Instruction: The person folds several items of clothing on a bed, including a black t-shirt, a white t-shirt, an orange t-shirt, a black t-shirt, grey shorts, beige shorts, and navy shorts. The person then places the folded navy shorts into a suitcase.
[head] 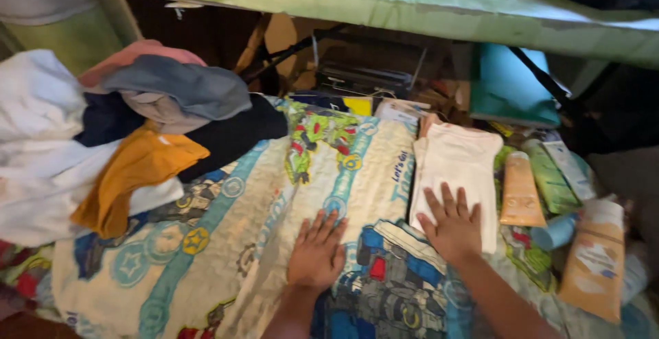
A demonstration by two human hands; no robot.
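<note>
My left hand (317, 251) lies flat, fingers together, on a cartoon-printed bedsheet (226, 243) with cars and robots. My right hand (453, 225) rests palm down, fingers spread, on the lower end of a folded cream cloth (456, 160) lying on the sheet. Neither hand grips anything. A heap of unfolded clothes (117, 133) in white, mustard, grey, pink and navy lies at the left on the sheet.
Several tubes and bottles (549, 188) lie at the right, with an orange pouch (596, 260) nearer me. A green table edge (384, 6) runs across the top. Under it sit dark boxes (364, 68) and a teal bin (511, 88).
</note>
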